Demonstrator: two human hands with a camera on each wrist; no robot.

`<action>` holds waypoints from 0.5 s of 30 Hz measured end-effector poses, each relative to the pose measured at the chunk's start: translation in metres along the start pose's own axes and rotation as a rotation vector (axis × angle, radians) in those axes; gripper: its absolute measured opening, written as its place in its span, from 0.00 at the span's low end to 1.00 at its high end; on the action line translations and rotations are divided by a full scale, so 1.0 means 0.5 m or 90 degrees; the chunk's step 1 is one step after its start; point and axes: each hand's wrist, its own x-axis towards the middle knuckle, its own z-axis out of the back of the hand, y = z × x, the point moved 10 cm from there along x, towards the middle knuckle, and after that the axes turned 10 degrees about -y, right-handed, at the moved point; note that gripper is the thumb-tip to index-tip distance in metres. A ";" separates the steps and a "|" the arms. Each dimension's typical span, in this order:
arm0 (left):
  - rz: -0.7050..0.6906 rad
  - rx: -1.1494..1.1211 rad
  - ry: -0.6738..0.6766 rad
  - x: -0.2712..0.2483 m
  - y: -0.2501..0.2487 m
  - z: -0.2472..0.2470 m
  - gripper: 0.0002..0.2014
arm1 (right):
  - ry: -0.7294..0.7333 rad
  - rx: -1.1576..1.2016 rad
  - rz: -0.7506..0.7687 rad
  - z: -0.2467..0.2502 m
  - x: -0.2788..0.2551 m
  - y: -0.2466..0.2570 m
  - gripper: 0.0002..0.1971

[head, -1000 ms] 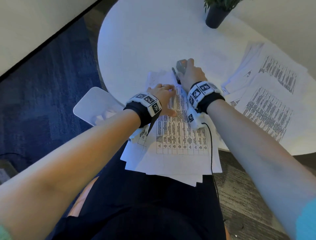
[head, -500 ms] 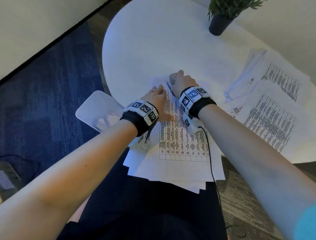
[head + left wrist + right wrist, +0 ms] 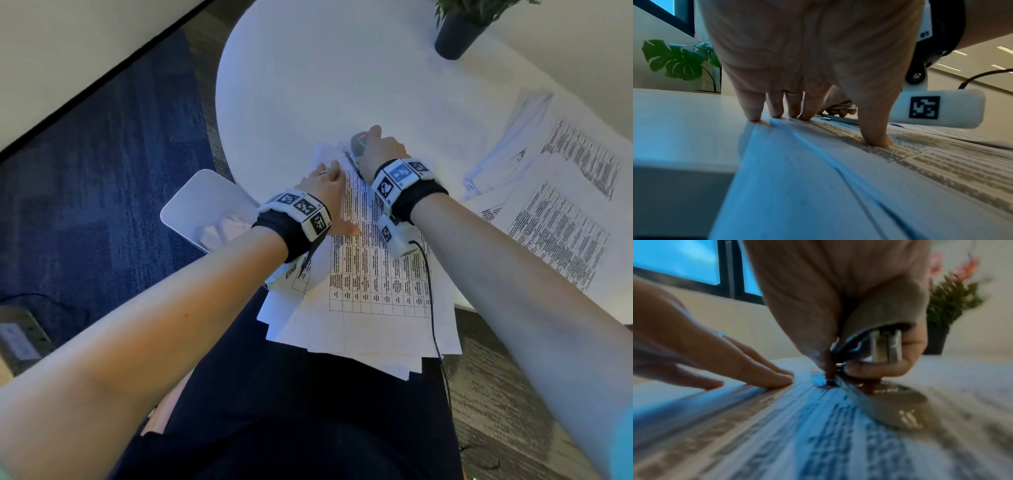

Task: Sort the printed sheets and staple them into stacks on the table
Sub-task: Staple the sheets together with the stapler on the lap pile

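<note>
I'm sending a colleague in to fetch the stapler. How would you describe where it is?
On the round white table, find the stack of table-printed sheets overhanging its near edge. The stapler sits at that stack's far corner, gripped by the right hand: the only grey metal item among white paper.

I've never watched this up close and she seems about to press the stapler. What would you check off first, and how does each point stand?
1. Left hand pressing the sheets flat with straight fingers: ok.
2. Right hand gripping the stapler: ok.
3. Stapler at the sheets' far end: ok.
4. Left fingertips beside the stapler, not under it: ok.
5. Sheet edges squared: not ok, the near edges fan out.
6. Every sheet caught in the stapler's mouth: cannot tell.
</note>
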 end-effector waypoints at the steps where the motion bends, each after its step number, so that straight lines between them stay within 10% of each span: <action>1: 0.000 0.001 -0.001 0.001 0.001 0.000 0.58 | 0.007 0.016 -0.029 -0.004 0.001 -0.002 0.21; 15: -0.011 0.036 -0.021 0.003 -0.008 0.026 0.51 | -0.020 0.014 -0.010 -0.004 0.018 -0.004 0.20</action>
